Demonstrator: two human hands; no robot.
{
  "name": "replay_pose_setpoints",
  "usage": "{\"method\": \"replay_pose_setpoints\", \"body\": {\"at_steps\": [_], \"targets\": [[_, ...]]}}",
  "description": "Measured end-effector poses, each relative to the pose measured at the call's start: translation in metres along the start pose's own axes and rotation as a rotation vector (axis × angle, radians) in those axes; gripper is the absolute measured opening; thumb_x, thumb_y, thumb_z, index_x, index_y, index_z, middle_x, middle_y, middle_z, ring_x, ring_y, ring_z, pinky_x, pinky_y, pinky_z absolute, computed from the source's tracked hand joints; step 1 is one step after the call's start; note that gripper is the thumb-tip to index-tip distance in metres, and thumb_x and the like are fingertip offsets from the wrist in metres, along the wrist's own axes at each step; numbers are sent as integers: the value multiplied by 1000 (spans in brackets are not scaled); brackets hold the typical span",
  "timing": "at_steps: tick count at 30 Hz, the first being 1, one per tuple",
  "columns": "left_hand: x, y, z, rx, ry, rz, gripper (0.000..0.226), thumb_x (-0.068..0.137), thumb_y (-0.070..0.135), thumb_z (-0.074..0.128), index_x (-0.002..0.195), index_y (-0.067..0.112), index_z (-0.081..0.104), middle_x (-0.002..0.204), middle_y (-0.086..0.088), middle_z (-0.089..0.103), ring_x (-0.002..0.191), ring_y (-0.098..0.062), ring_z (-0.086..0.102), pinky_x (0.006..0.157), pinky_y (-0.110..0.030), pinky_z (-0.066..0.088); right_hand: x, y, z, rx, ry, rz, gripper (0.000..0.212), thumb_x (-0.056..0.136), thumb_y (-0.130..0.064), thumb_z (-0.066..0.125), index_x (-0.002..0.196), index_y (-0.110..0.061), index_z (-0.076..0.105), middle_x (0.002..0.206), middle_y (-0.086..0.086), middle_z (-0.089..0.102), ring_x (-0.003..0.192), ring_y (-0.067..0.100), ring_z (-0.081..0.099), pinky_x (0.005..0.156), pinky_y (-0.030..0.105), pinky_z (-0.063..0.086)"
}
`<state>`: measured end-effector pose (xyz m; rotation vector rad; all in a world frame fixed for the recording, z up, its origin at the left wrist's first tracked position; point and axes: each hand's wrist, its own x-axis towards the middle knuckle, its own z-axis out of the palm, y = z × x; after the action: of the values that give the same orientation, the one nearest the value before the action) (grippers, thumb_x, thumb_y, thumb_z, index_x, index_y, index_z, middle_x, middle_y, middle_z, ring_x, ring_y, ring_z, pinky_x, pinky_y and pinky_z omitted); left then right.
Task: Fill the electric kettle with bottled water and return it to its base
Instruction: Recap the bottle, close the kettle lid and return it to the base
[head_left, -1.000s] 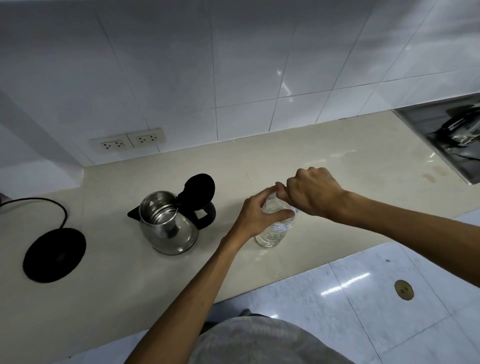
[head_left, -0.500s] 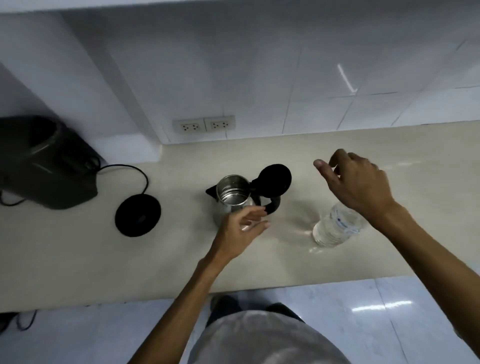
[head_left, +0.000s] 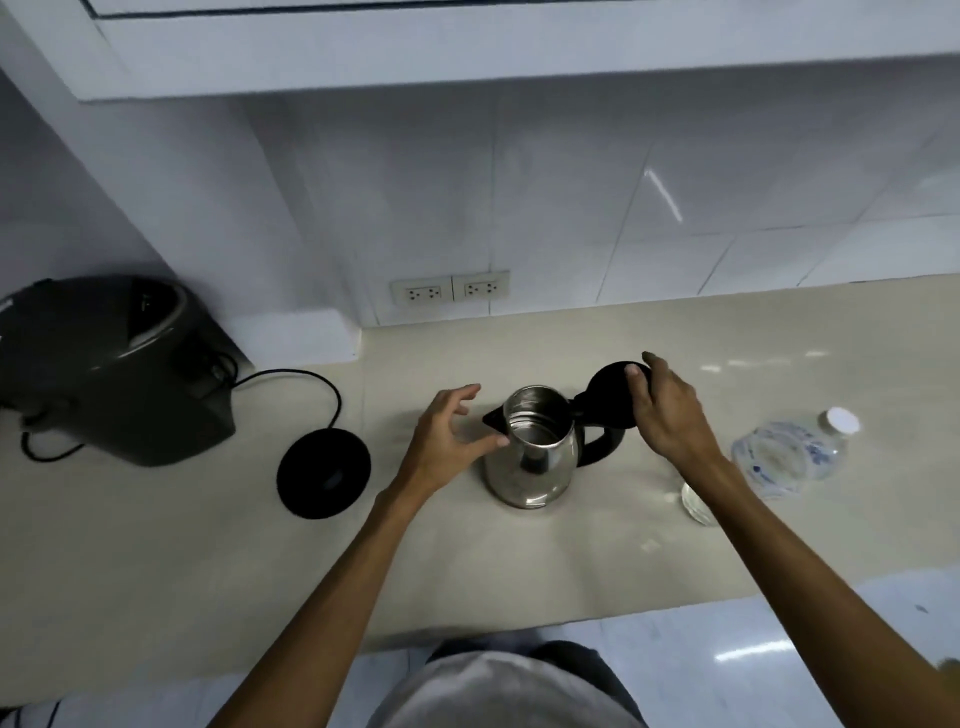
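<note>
On the beige counter (head_left: 519, 561), off its round black base (head_left: 323, 473), the shiny steel kettle (head_left: 532, 457) is being steadied by the open left hand (head_left: 449, 436) while the right hand (head_left: 662, 410) is grasping the black hinged lid (head_left: 608, 397), seemingly to close it.

We see the kettle (head_left: 530, 457) standing near the middle of the counter (head_left: 519, 571), its lid (head_left: 610, 397) swung open to the right. The base (head_left: 323, 474) lies on the counter to its left, apart from it, and a cooker (head_left: 111, 364) sits farther left, toward the wall. A bottle (head_left: 789, 452) lies on its side to the kettle's right. Two sockets (head_left: 451, 288) sit in the wall behind. Our left hand (head_left: 447, 441) touches the kettle's left side; our right hand (head_left: 667, 410) is on the lid.
</note>
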<state>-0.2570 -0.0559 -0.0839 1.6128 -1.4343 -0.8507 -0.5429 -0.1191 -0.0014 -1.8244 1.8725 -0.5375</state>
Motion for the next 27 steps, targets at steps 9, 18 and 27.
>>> {"method": "replay_pose_setpoints", "body": {"at_steps": [9, 18, 27], "targets": [[41, -8, 12, 113, -442, -38, 126, 57, 51, 97, 161, 26, 31, 163, 0, 38, 144, -23, 43, 116, -43, 42, -16, -56, 22, 98, 14, -233, 43, 104, -22, 37, 140, -9, 57, 136, 15, 65, 128, 30, 59, 107, 31, 43], [41, -12, 17, -41, -425, 66, 83, 59, 49, 88, 135, 44, 57, 121, 20, 68, 111, -3, 68, 99, -28, 55, -21, -67, 94, -313, -180, -410, 43, 95, -37, 37, 124, -16, 60, 133, 9, 60, 120, 32, 54, 99, 49, 43], [39, -19, 23, -64, -389, 83, 85, 62, 38, 95, 139, 29, 59, 125, 9, 70, 111, -8, 68, 97, -33, 55, -20, -53, 101, -302, -104, -481, 42, 98, -34, 45, 127, -10, 63, 133, 14, 61, 120, 35, 54, 102, 48, 44]]}}
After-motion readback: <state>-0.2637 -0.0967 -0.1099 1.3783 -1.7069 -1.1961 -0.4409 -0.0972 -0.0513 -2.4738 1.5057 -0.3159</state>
